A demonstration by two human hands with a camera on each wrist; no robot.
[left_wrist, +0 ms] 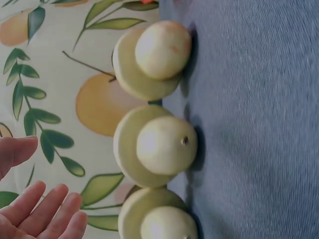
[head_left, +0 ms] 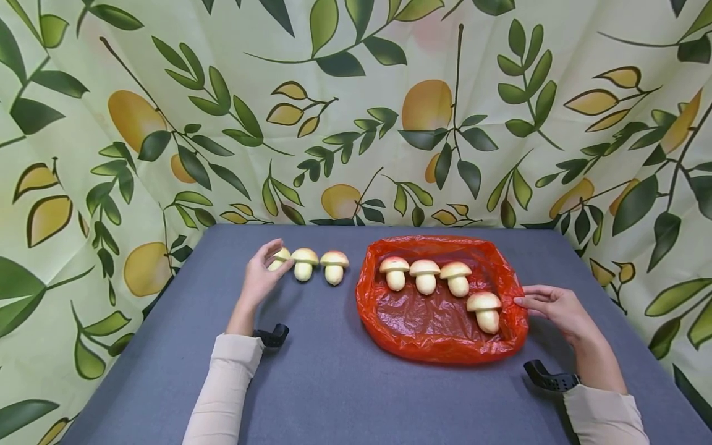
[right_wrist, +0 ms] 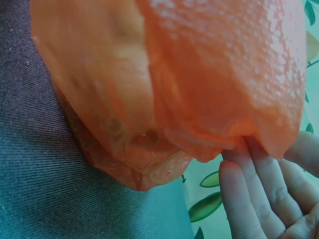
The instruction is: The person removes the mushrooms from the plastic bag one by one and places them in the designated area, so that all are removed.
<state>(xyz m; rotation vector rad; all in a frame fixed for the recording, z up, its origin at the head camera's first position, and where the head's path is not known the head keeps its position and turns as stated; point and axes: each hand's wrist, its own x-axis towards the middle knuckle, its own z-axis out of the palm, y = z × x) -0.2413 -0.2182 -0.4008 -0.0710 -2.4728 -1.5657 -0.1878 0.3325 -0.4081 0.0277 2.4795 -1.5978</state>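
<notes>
Three model mushrooms with pale stems and pinkish caps lie in a row at the back left of the table: a left one (head_left: 281, 256), partly hidden by my fingers, a middle one (head_left: 303, 264) and a right one (head_left: 334, 267). My left hand (head_left: 262, 277) hovers beside the left one, thumb and fingers spread apart, as the left wrist view also shows. At the right, a red plastic bag (head_left: 434, 351) sits with its rim rolled open. My right hand (head_left: 564, 312) pinches its right edge between thumb and fingers. Inside, several mushrooms (head_left: 426, 281) lie on the bag's bottom.
A grey-blue cloth (head_left: 311, 383) covers the table. Behind and beside it hangs a curtain (head_left: 356, 123) printed with leaves and fruit. In the bag, three mushrooms form a row at the back, and another mushroom (head_left: 485, 311) lies nearer the right side.
</notes>
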